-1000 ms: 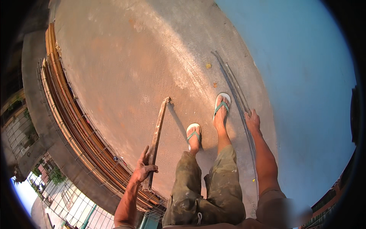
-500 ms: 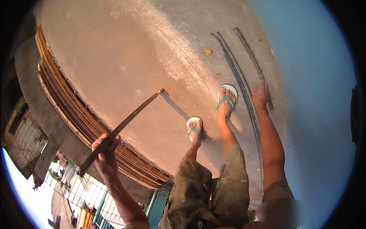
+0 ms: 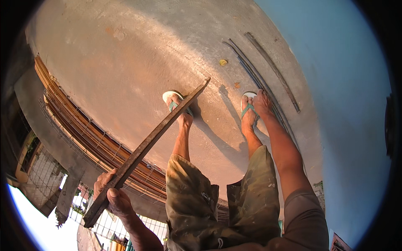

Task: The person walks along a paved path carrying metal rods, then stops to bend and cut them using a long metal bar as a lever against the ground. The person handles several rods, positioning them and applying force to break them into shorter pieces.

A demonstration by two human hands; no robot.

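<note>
My left hand [image 3: 112, 191] grips a long, dark, flat-sided bar [image 3: 157, 134] near its lower end; the bar slants up across my left leg. My right hand [image 3: 263, 102] reaches down beside my right sandal [image 3: 247, 109], its fingers curled at the thin dark rods [image 3: 244, 60] lying on the concrete; exactly what is inside its grip is hidden. A thicker grey pipe [image 3: 272, 71] lies apart from these rods, to their right. My left sandaled foot [image 3: 176, 102] is partly behind the held bar.
A pale blue wall [image 3: 347, 104] runs along the right. The concrete floor [image 3: 113, 71] has a small yellow leaf [image 3: 223, 62] near the rods. Along the left are long brown lengths [image 3: 67, 108] among wire mesh, a grey ledge, and a fence with plants.
My right hand has moved left from the grey pipe, leaving it lying, to the thinner rods. The bar in my left hand now reaches farther up and right. My left foot has stepped forward.
</note>
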